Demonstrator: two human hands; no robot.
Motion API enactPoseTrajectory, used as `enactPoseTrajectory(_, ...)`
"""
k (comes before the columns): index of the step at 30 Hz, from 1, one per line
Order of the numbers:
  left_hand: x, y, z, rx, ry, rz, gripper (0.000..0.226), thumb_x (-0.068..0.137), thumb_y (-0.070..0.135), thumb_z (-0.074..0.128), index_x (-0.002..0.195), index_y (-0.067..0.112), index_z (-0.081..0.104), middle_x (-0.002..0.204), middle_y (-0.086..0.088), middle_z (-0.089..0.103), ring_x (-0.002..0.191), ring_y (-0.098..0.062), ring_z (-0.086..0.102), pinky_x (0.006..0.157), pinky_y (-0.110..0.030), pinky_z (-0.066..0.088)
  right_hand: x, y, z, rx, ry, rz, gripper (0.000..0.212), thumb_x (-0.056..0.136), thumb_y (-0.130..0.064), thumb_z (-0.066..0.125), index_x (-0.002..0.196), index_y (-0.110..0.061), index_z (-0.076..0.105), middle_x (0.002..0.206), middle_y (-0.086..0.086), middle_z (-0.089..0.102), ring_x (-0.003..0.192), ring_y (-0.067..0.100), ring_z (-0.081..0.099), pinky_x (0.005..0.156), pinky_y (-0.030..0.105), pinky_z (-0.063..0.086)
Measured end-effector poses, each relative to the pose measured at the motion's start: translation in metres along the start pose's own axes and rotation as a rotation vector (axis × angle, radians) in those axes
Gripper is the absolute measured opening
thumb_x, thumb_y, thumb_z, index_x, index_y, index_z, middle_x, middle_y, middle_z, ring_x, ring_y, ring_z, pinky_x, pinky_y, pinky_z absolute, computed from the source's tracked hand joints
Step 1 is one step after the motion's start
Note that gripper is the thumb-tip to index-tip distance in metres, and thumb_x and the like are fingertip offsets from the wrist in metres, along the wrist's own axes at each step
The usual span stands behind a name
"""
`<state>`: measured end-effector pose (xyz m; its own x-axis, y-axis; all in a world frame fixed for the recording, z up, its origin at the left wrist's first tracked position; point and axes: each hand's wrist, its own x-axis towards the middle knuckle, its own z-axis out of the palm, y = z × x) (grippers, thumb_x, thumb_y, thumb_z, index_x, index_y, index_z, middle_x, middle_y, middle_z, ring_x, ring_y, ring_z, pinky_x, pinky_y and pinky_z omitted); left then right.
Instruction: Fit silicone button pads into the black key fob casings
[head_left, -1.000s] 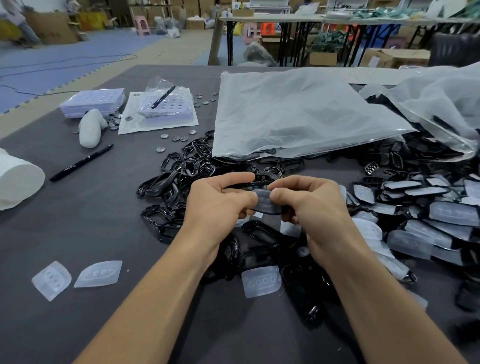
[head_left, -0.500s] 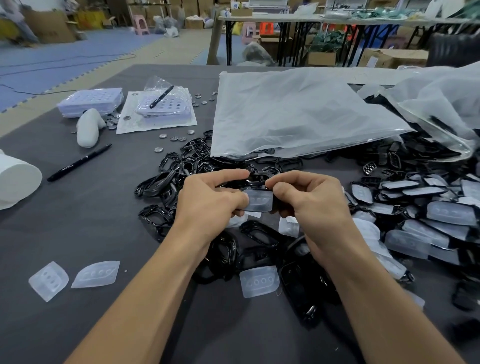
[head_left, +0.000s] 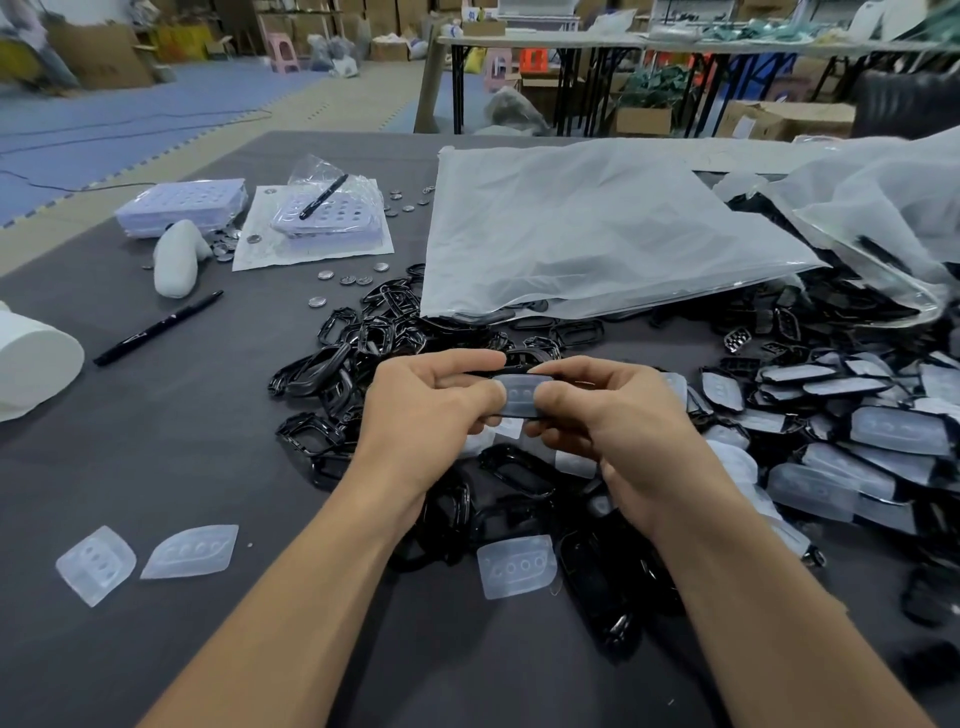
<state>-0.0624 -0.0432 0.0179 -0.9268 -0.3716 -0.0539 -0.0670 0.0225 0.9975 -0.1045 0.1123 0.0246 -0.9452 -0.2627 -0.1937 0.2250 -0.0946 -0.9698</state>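
Observation:
Above the middle of the table, my left hand (head_left: 421, 415) and my right hand (head_left: 613, 421) together hold one black key fob casing (head_left: 511, 370) with a translucent silicone button pad (head_left: 519, 396) lying on it. Both thumbs press on the pad's ends and the fingers curl round the casing. Empty black casings (head_left: 363, 338) lie heaped under and behind my hands. Casings with pads in them (head_left: 857, 431) are piled at the right. Loose pads lie near me: one (head_left: 517, 566) between my forearms, two (head_left: 189, 551) (head_left: 96, 564) at the left.
A large white plastic bag (head_left: 587, 234) lies flat behind the heap, another bag (head_left: 883, 208) at the far right. A black pen (head_left: 156, 327), small metal discs (head_left: 340, 280), white trays (head_left: 182, 205) and a white roll (head_left: 31, 358) occupy the left side of the dark table.
My thumbs have shifted along the pad, pressing it closer onto the casing. The casing and hands have stayed in nearly the same place.

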Motion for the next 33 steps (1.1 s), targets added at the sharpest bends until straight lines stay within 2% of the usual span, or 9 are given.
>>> enactPoseTrajectory(3, -0.0003, 0.003, -0.0016, -0.072, -0.04, -0.025, 0.021, 0.085, 0.005, 0.073, 0.089, 0.022, 0.085, 0.077, -0.002, 0.078, 0.063, -0.011, 0.069, 0.06, -0.018, 0.054, -0.0004, 0.0008, 0.0002, -0.074, 0.029, -0.051, 0.016, 0.089, 0.004, 0.071, 0.085, -0.01, 0.077, 0.069, 0.008, 0.074, 0.055, 0.017, 0.069, 0.053, 0.02, 0.054)
enactPoseTrajectory(7, -0.001, 0.0052, -0.0002, -0.072, -0.065, -0.055, 0.02, 0.093, 0.011, 0.068, 0.085, 0.017, 0.085, 0.08, -0.009, 0.08, 0.063, -0.016, 0.073, 0.056, -0.019, 0.054, 0.0004, 0.0014, 0.0002, -0.115, 0.055, -0.099, 0.02, 0.089, 0.004, 0.07, 0.079, -0.012, 0.078, 0.068, 0.01, 0.075, 0.053, 0.018, 0.068, 0.051, 0.02, 0.051)
enactPoseTrajectory(12, -0.0009, 0.002, -0.0013, -0.062, -0.087, -0.048, 0.019, 0.09, 0.006, 0.073, 0.084, 0.019, 0.085, 0.077, -0.008, 0.079, 0.062, -0.015, 0.073, 0.058, -0.019, 0.055, 0.0017, 0.004, -0.0004, -0.151, 0.07, -0.142, 0.019, 0.088, 0.003, 0.069, 0.079, -0.012, 0.077, 0.069, 0.012, 0.074, 0.052, 0.019, 0.067, 0.049, 0.022, 0.05)
enactPoseTrajectory(16, 0.0005, 0.0001, -0.002, -0.065, -0.074, -0.019, 0.017, 0.087, 0.001, 0.076, 0.084, 0.015, 0.084, 0.075, -0.011, 0.078, 0.059, -0.015, 0.07, 0.056, -0.019, 0.054, 0.0017, 0.0053, 0.0003, -0.171, 0.064, -0.197, 0.016, 0.086, -0.001, 0.074, 0.076, -0.013, 0.077, 0.066, 0.011, 0.073, 0.052, 0.019, 0.066, 0.049, 0.022, 0.049)
enactPoseTrajectory(19, 0.0013, 0.0, -0.0021, -0.072, -0.062, -0.012, 0.018, 0.086, -0.002, 0.076, 0.082, 0.013, 0.084, 0.075, -0.013, 0.078, 0.056, -0.016, 0.069, 0.055, -0.019, 0.054, 0.002, 0.0063, 0.0011, -0.178, 0.05, -0.218, 0.016, 0.085, 0.003, 0.075, 0.077, -0.011, 0.076, 0.064, 0.013, 0.072, 0.049, 0.02, 0.064, 0.047, 0.022, 0.048)
enactPoseTrajectory(26, 0.003, 0.0041, -0.0022, -0.134, -0.135, -0.087, 0.024, 0.094, 0.006, 0.062, 0.087, 0.01, 0.084, 0.081, -0.015, 0.079, 0.066, -0.022, 0.075, 0.056, -0.022, 0.057, 0.0067, 0.0063, -0.0009, -0.122, 0.074, -0.2, 0.017, 0.083, 0.009, 0.074, 0.076, -0.006, 0.074, 0.056, 0.007, 0.066, 0.04, 0.015, 0.055, 0.04, 0.02, 0.04)
enactPoseTrajectory(33, 0.0022, -0.0022, 0.0, -0.055, -0.156, -0.046, 0.017, 0.09, -0.006, 0.07, 0.089, 0.006, 0.082, 0.075, -0.013, 0.077, 0.057, -0.014, 0.069, 0.056, -0.02, 0.057, 0.006, 0.0068, -0.0008, -0.088, 0.043, -0.198, 0.025, 0.082, 0.012, 0.072, 0.07, -0.01, 0.075, 0.056, 0.007, 0.065, 0.04, 0.015, 0.05, 0.039, 0.018, 0.038)
